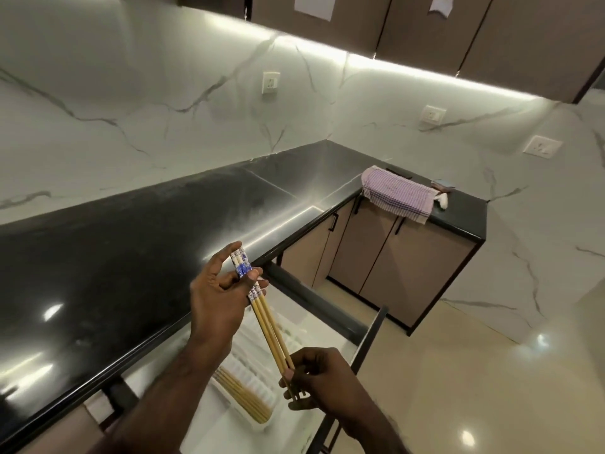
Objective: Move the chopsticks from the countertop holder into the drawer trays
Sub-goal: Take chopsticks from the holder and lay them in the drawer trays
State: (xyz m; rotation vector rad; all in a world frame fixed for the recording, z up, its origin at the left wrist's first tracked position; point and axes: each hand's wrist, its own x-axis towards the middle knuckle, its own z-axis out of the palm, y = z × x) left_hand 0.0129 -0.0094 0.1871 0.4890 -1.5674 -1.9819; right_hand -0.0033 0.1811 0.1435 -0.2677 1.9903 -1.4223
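Nearest to you, the open drawer [366, 352] sits pulled out under the tabletop [131, 250], and its white tray [252, 378] already holds a row of plain bamboo chopsticks [244, 399] lying side by side in one compartment. Just above that tray, your right hand [322, 380] pinches the thin tips of a small bundle of chopsticks [270, 332], fingers curled round them. Follow the bundle up and away: your left hand [217, 296] has its grip on the decorated ends, thumb and fingers closed on the blue-and-white patterned tops, palm turned toward you. So the bundle hangs slanted between both hands, over the drawer, not touching the tray. The pattern carries no writing you can read. Farther off, a checked cloth [397, 193] drapes over the tabletop edge near the corner, with a small object just beside it, too small to tell.
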